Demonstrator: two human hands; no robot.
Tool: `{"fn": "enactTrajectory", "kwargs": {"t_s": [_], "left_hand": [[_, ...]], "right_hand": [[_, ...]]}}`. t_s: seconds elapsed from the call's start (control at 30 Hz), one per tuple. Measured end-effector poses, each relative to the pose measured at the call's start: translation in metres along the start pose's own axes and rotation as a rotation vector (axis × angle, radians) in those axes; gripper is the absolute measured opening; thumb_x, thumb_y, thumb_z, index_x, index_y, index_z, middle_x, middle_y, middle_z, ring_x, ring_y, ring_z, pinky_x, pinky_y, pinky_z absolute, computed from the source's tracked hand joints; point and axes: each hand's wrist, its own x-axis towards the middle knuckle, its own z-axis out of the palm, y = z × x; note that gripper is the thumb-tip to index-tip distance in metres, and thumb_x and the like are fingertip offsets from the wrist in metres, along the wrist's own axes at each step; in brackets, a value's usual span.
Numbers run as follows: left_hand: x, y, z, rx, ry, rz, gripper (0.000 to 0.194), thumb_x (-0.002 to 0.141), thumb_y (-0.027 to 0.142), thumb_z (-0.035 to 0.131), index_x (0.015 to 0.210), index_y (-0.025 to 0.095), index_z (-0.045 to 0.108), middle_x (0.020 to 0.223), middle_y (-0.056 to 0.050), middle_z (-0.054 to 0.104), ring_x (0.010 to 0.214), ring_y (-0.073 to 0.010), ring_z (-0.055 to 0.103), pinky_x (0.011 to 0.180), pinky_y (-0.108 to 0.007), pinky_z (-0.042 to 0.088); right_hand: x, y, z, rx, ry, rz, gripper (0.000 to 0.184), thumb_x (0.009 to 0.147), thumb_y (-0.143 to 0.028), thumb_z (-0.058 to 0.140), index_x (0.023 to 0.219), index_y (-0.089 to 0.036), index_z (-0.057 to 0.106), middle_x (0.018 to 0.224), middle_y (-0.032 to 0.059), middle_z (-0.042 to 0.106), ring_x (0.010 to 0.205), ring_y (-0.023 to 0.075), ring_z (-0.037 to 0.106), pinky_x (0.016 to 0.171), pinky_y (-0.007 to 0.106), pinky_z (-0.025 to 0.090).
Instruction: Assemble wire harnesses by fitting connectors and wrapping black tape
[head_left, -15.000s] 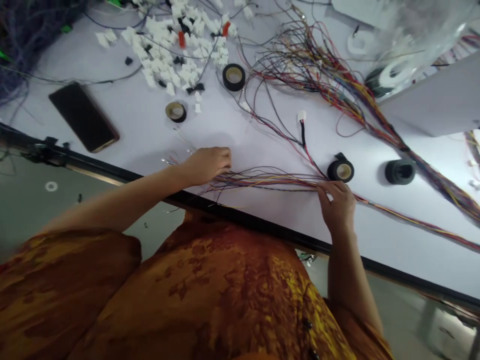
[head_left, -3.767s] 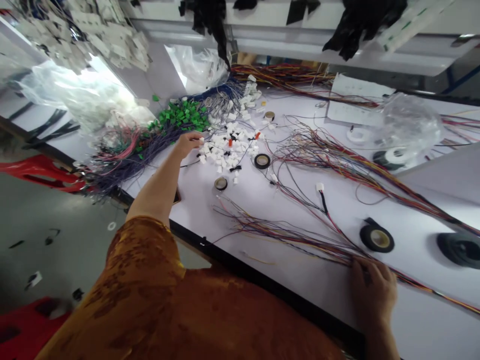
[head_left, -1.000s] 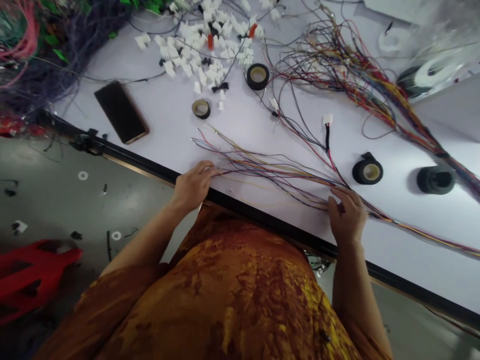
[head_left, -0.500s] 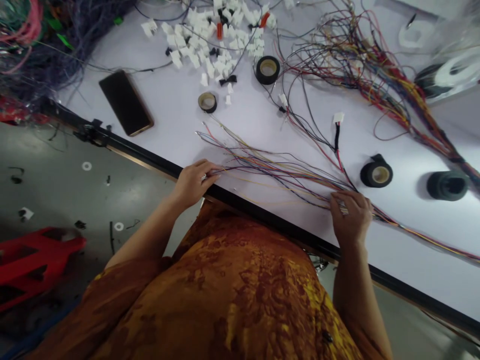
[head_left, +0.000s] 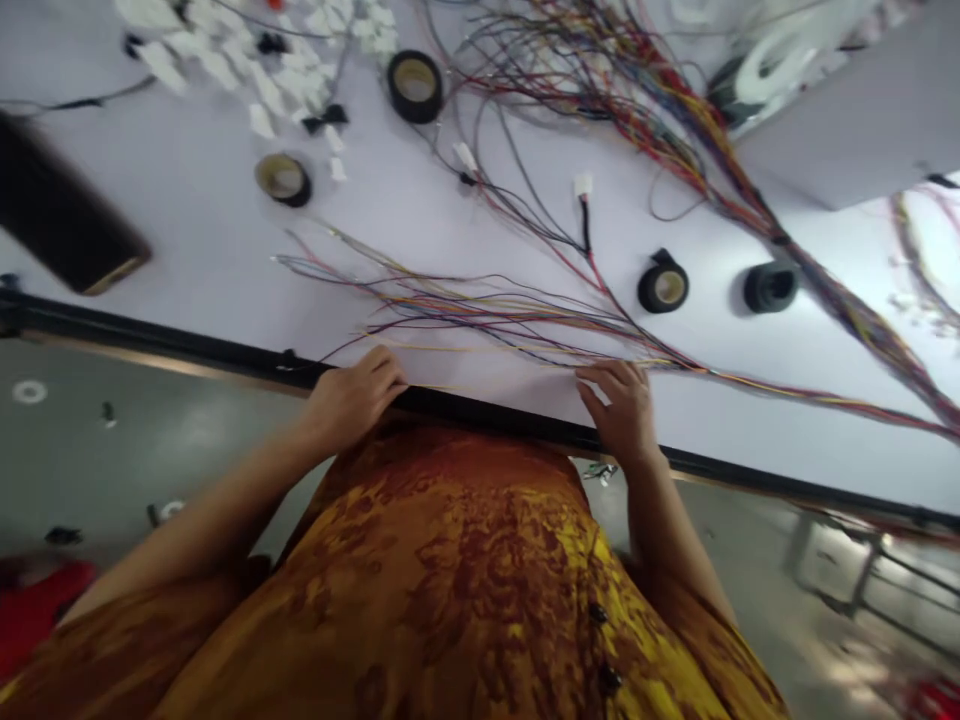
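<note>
A loose bundle of thin coloured wires [head_left: 510, 318] lies along the near side of the white table, its loose ends fanned out to the left. My left hand [head_left: 356, 398] is at the table's front edge, fingertips pinched on a thin yellow wire [head_left: 442, 387] that runs rightward below the others. A dark purple wire [head_left: 341, 347] passes just above this hand, outside the fingers. At the bundle's lower edge, my right hand [head_left: 621, 405] rests with fingers bent and thumb apart, fingertips touching the wires where they draw together.
Black tape rolls [head_left: 415, 87] lie beyond the bundle, with another roll [head_left: 664, 287] to its right. White connectors [head_left: 277, 75] are heaped at the upper left, near a phone [head_left: 71, 215]. A thick wire harness [head_left: 780, 240] crosses the right side. A black strip [head_left: 480, 410] edges the table.
The view has shifted and turned. My left hand has let go of the purple wire and pinches a yellow one. My right hand has slid left to the bundle's lower edge.
</note>
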Motion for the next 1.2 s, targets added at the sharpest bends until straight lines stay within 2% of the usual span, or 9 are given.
{"fn": "enactTrajectory", "kwargs": {"t_s": [0.1,0.2,0.3,0.4,0.57,0.73,0.97,1.2], "left_hand": [[0.000,-0.006,-0.005,-0.083,-0.018,0.018,0.025,0.099,0.037,0.041,0.091,0.020,0.057,0.100,-0.006,0.066,0.088,-0.0203,0.066,0.065,-0.028,0.048],[-0.002,-0.012,-0.014,-0.201,-0.010,-0.001,0.017,0.098,0.037,0.045,0.095,0.025,0.056,0.095,0.002,0.069,0.089,-0.0169,0.066,0.078,-0.028,0.050],[-0.004,-0.015,-0.020,-0.249,0.026,-0.037,0.011,0.095,0.037,0.050,0.095,0.029,0.057,0.092,0.007,0.068,0.087,-0.0154,0.066,0.080,-0.028,0.049],[-0.003,-0.017,-0.020,-0.256,0.051,-0.056,0.011,0.094,0.040,0.051,0.093,0.031,0.057,0.092,0.008,0.067,0.088,-0.0168,0.066,0.081,-0.030,0.048],[-0.002,-0.019,-0.016,-0.234,0.055,-0.094,0.015,0.093,0.045,0.049,0.093,0.033,0.058,0.094,0.008,0.069,0.091,-0.0195,0.068,0.082,-0.032,0.049],[-0.001,-0.019,-0.014,-0.201,0.066,-0.109,0.020,0.090,0.048,0.048,0.091,0.032,0.061,0.092,0.006,0.070,0.088,-0.0213,0.069,0.077,-0.032,0.049],[0.001,-0.024,-0.004,-0.217,0.018,-0.044,0.023,0.092,0.044,0.047,0.097,0.027,0.062,0.100,0.002,0.071,0.096,-0.0213,0.068,0.086,-0.031,0.049],[-0.002,-0.025,-0.004,-0.243,0.004,-0.030,0.022,0.093,0.042,0.048,0.098,0.026,0.062,0.099,0.001,0.070,0.095,-0.0205,0.066,0.084,-0.030,0.048]], "right_hand": [[-0.009,0.002,0.004,0.035,0.036,0.081,0.016,0.094,-0.027,0.058,0.102,-0.020,0.071,0.100,0.0078,0.070,0.097,0.0229,0.062,0.087,0.038,0.046],[-0.018,0.011,0.007,0.044,0.097,0.171,0.018,0.093,-0.027,0.058,0.105,-0.020,0.070,0.102,0.0088,0.069,0.098,0.0237,0.062,0.088,0.039,0.047],[-0.023,0.022,0.007,0.071,0.162,0.245,0.019,0.094,-0.026,0.055,0.106,-0.021,0.070,0.103,0.0090,0.068,0.100,0.0238,0.062,0.090,0.040,0.048],[-0.022,0.035,0.000,0.074,0.171,0.262,0.020,0.095,-0.026,0.053,0.106,-0.022,0.070,0.101,0.0090,0.067,0.099,0.0236,0.061,0.089,0.039,0.049],[-0.013,0.055,-0.021,-0.023,0.062,0.257,0.021,0.096,-0.029,0.053,0.093,-0.021,0.071,0.096,0.0091,0.066,0.095,0.0241,0.059,0.088,0.039,0.047],[-0.008,0.064,-0.034,-0.073,-0.089,0.201,0.020,0.096,-0.030,0.054,0.094,-0.021,0.072,0.096,0.0082,0.068,0.093,0.0240,0.061,0.087,0.038,0.045],[0.000,0.062,-0.039,-0.146,-0.195,0.171,0.022,0.098,-0.027,0.051,0.100,-0.020,0.071,0.094,0.0071,0.070,0.091,0.0222,0.062,0.086,0.034,0.042],[0.020,0.050,-0.039,-0.325,-0.362,0.060,0.024,0.099,-0.024,0.048,0.096,-0.020,0.072,0.094,0.0067,0.068,0.085,0.0187,0.060,0.072,0.030,0.037]]}}
